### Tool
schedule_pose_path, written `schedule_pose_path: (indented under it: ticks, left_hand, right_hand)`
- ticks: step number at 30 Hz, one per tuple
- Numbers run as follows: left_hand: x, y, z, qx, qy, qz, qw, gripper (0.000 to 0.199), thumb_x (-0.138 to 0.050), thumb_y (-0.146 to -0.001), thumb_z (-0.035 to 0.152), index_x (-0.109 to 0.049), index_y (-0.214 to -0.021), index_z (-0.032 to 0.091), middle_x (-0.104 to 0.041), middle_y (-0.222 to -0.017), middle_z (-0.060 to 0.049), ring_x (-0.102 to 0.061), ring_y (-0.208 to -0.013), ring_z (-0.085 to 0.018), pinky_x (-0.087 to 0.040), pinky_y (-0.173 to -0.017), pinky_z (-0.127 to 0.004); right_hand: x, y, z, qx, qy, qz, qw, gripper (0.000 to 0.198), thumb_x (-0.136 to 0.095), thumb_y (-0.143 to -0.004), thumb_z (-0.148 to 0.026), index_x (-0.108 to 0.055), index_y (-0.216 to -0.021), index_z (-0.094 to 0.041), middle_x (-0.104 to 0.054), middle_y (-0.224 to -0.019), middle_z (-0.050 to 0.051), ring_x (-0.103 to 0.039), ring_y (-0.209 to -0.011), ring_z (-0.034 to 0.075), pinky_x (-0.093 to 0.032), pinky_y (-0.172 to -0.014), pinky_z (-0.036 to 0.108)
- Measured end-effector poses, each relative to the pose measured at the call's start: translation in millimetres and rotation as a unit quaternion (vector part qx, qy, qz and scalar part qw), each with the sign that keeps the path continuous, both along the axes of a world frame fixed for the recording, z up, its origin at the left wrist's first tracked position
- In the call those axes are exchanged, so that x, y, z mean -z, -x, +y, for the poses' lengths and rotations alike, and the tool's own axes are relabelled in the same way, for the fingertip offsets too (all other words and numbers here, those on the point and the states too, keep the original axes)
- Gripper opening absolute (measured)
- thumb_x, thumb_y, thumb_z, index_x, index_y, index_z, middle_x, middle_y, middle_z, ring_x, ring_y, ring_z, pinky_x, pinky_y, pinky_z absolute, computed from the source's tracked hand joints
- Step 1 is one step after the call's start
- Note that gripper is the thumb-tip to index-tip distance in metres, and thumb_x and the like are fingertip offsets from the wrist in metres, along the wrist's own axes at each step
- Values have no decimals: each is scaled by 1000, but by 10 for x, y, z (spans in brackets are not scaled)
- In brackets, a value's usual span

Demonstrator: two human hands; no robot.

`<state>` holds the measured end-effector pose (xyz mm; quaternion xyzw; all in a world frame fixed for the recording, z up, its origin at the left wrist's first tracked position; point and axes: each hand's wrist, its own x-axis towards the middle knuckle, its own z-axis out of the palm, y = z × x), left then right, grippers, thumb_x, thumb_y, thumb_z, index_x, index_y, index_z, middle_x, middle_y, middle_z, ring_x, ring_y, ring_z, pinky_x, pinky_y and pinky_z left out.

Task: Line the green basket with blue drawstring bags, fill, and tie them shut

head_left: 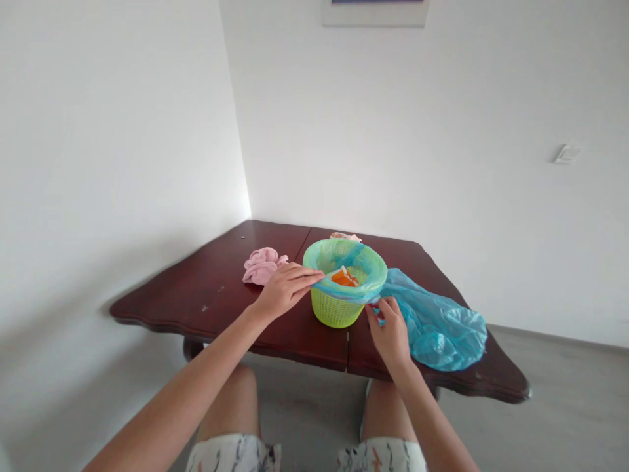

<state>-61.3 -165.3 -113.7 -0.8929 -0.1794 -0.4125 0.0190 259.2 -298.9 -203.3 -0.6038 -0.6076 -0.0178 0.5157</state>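
A light green plastic basket [337,311] with a mesh wall stands upright on the table in front of me. A thin blue plastic bag [442,331] runs along its near rim and trails over the table to the right. My left hand [289,288] is at the rim's left side, its straight fingers pressed together on the bag's edge; the thumb is hidden. At the near right of the rim, my right hand [390,330] pinches the bag between thumb and fingers. Inside the basket lies an orange and white packet [344,278].
A crumpled pink cloth [263,265] lies left of the basket. Behind the basket, a small pale and orange item [346,236] is partly hidden. The dark red wooden table [196,282] has a wavy edge and meets white walls at the back. My knees are below its front edge.
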Motion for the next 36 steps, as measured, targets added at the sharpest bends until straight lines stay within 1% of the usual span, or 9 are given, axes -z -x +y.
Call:
schedule_pose_path:
  ticks: [2, 7, 12, 15, 19, 24, 26, 31, 36]
  left_hand:
    - [-71, 29, -44, 16, -19, -3, 1000, 32, -63, -122, 23, -85, -143, 32, -88, -142, -7, -81, -125, -27, -59, -115, -49]
    - [-302, 13, 10, -17, 14, -16, 1000, 12, -70, -119, 27, -82, -122, 26, -88, -120, -6, -82, -109, -26, -59, -98, -41]
    - [-480, -227, 110, -33, 98, -23, 994, 20, -66, -122, 40, -76, -113, 25, -82, -106, -5, -78, -97, -25, -54, -84, -36]
    - [-446, -392, 81, -14, 96, -19, 995, 31, -62, -123, 45, -73, -103, 24, -79, -98, -5, -74, -94, -26, -52, -86, -37]
    - [-294, -530, 27, 11, 123, -82, 989, 36, -57, -124, 47, -70, -100, 24, -74, -94, -5, -70, -93, -25, -50, -88, -37]
    - [-281, -615, 102, 28, 221, -202, 954, 41, -54, -124, 52, -66, -97, 23, -70, -90, -1, -66, -87, -22, -46, -81, -33]
    - [-331, -637, 134, 31, 228, -212, 950, 43, -54, -124, 54, -66, -97, 23, -69, -91, -1, -66, -88, -21, -46, -81, -32]
    - [-436, -544, 177, 27, 196, -124, 972, 47, -50, -124, 60, -64, -98, 24, -69, -88, -1, -67, -84, -22, -46, -79, -32]
    - [-537, -200, 366, 16, 89, 52, 995, 47, -63, -117, 71, -72, -112, 25, -81, -102, -5, -77, -92, -26, -48, -83, -34]
  right_hand:
    - [-108, -170, 44, -18, -9, -7, 1000, 27, -59, -120, -39, -75, -106, -23, -70, -107, 7, -67, -91, 22, -58, -85, 37]
    - [-509, -576, 56, -48, -98, 1, 994, 30, -63, -120, -47, -74, -105, -24, -71, -99, 6, -66, -90, 23, -54, -82, 36]
    - [-990, -582, 268, -109, 23, 92, 989, 51, -56, -119, -72, -71, -107, -26, -61, -72, -2, -53, -59, 18, -39, -56, 32]
    - [-1161, -482, 330, -103, 55, 55, 992, 56, -52, -118, -76, -62, -93, -27, -52, -65, -4, -45, -55, 17, -30, -56, 32]
    - [-1220, -425, 242, -110, 89, -108, 984, 50, -54, -119, -58, -54, -80, -25, -52, -68, -2, -45, -65, 17, -32, -66, 34]
    - [-1134, -438, 111, -169, 102, -78, 977, 33, -67, -111, -53, -80, -122, -24, -68, -87, 1, -58, -74, 19, -44, -69, 33]
    - [-1094, -443, 108, -154, 94, -89, 979, 35, -78, -106, -56, -83, -121, -25, -69, -86, 1, -57, -73, 19, -44, -68, 33]
    - [-1068, -516, 258, -184, 113, 8, 976, 46, -74, -103, -68, -85, -103, -23, -81, -95, 8, -70, -87, 24, -54, -78, 35]
    - [-1170, -755, 458, -159, 155, 21, 975, 58, -59, -107, -80, -69, -90, -25, -63, -62, -1, -52, -55, 18, -40, -54, 31]
